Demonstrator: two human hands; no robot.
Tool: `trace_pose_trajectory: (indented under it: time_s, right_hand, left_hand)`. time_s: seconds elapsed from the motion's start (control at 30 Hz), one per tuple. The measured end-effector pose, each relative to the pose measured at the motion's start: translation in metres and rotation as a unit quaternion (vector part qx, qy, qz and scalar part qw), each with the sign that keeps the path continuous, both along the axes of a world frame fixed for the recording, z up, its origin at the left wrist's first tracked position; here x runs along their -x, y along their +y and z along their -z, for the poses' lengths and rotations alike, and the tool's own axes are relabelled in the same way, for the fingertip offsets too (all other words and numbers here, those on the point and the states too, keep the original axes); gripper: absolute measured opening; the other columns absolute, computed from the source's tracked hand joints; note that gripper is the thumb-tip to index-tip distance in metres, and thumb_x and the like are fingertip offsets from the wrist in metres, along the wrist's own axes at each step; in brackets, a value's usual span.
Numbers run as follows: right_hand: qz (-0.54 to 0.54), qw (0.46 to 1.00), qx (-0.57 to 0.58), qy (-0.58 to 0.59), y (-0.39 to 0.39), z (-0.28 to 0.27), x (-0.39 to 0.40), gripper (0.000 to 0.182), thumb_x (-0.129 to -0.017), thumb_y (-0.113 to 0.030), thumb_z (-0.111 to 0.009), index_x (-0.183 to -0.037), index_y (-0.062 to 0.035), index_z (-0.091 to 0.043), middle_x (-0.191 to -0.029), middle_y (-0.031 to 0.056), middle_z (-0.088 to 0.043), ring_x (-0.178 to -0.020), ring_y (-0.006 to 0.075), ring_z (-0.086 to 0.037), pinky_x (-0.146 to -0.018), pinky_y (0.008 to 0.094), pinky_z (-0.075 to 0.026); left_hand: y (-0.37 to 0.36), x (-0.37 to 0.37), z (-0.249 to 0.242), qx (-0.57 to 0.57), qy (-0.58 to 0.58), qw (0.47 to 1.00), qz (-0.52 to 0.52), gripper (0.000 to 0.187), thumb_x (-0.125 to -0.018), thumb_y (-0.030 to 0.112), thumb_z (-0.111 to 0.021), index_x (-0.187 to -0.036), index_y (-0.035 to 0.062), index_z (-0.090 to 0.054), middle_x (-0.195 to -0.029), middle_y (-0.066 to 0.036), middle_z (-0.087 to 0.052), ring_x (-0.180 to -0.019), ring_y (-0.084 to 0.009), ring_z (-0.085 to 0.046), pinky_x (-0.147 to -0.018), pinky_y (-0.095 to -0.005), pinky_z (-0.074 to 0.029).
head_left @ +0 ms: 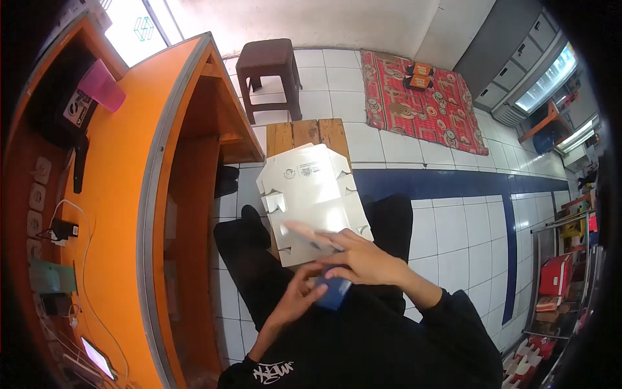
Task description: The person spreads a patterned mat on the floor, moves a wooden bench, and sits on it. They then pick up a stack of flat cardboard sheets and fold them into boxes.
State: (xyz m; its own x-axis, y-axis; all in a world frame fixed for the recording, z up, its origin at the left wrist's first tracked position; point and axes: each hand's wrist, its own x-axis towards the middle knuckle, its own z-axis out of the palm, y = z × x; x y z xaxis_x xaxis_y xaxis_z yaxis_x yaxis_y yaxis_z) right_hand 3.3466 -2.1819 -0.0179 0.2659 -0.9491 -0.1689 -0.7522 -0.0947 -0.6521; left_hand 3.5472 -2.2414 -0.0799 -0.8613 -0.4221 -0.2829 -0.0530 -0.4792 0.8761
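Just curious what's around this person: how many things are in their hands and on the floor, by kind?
White flat carton: 1
Blue box: 1
Brown stool: 1
Red rug: 1
Orange boxes on the rug: 2
Total: 6

counter (pixel 123 194) blocks left, floor (pixel 453 227) rt open

The white tiled floor (pixel 453 233) carried a brown plastic stool (pixel 269 65) beside the orange counter (pixel 123 194), a red patterned rug (pixel 421 104) with two small orange boxes (pixel 420 75) on it, and a low wooden bench (pixel 308 136).
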Motion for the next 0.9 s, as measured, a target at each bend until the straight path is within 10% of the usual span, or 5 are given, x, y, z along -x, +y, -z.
trace_pose_trajectory:
  time_s: [0.2, 0.37, 0.63, 0.7, 0.9]
  right_hand:
    - [0.144, 0.955, 0.256, -0.047, 0.011, 0.016, -0.038, 0.074, -0.058, -0.045, -0.08, -0.119, -0.0171, -0.051, -0.14, 0.0187, -0.029, -0.126, 0.0489, -0.021, -0.099, 0.061, -0.02]
    - [0.17, 0.917, 0.361, -0.027, 0.008, 0.021, -0.022, 0.061, -0.057, -0.029, -0.082, -0.11, -0.0143, -0.055, -0.127, 0.0158, -0.045, -0.122, 0.0413, -0.033, -0.099, 0.0546, -0.025]
    - [0.518, 0.548, 0.28, -0.594, -0.009, 0.02, 0.036, 0.024, -0.088, -0.025, -0.058, -0.099, -0.0035, -0.055, -0.086, 0.0014, -0.059, -0.077, 0.0109, -0.059, -0.073, 0.0238, -0.046]
    - [0.524, 0.483, 0.204, -0.671, -0.012, 0.035, 0.037, 0.028, -0.089, -0.025, -0.058, -0.103, -0.0024, -0.054, -0.087, 0.0022, -0.059, -0.082, 0.0102, -0.058, -0.075, 0.0255, -0.047]
    - [0.271, 0.928, 0.211, -0.147, -0.002, 0.028, 0.01, 0.056, -0.081, -0.026, -0.066, -0.128, -0.0055, -0.044, -0.129, 0.016, -0.046, -0.125, 0.0292, -0.037, -0.107, 0.0396, -0.016]
  left_hand:
    - [-0.014, 0.013, -0.019, -0.031, 0.035, 0.986, -0.159, 0.031, -0.094, 0.013, -0.049, -0.122, 0.0033, -0.039, -0.104, -0.016, -0.06, -0.094, -0.0143, -0.057, -0.081, -0.0274, -0.046]
    - [-0.028, 0.016, -0.018, -0.027, 0.076, 0.989, -0.124, 0.042, -0.094, 0.024, -0.05, -0.126, 0.0011, -0.037, -0.118, -0.019, -0.054, -0.102, -0.017, -0.055, -0.087, -0.0305, -0.045]
    - [-0.03, 0.002, -0.015, 0.145, 0.156, 0.977, -0.023, 0.08, -0.069, 0.031, -0.079, -0.132, 0.003, -0.038, -0.117, -0.018, -0.055, -0.105, -0.0281, -0.054, -0.091, -0.035, -0.041]
    - [-0.02, 0.007, -0.02, 0.554, 0.005, 0.833, 0.015, 0.047, -0.069, 0.021, -0.078, -0.108, 0.0035, -0.059, -0.095, -0.015, -0.061, -0.088, -0.0294, -0.061, -0.075, -0.0334, -0.047]
    - [-0.017, 0.016, -0.031, 0.559, -0.076, 0.823, 0.06, 0.02, -0.08, 0.007, -0.064, -0.099, 0.0021, -0.06, -0.085, -0.015, -0.061, -0.076, -0.033, -0.062, -0.064, -0.0357, -0.049]
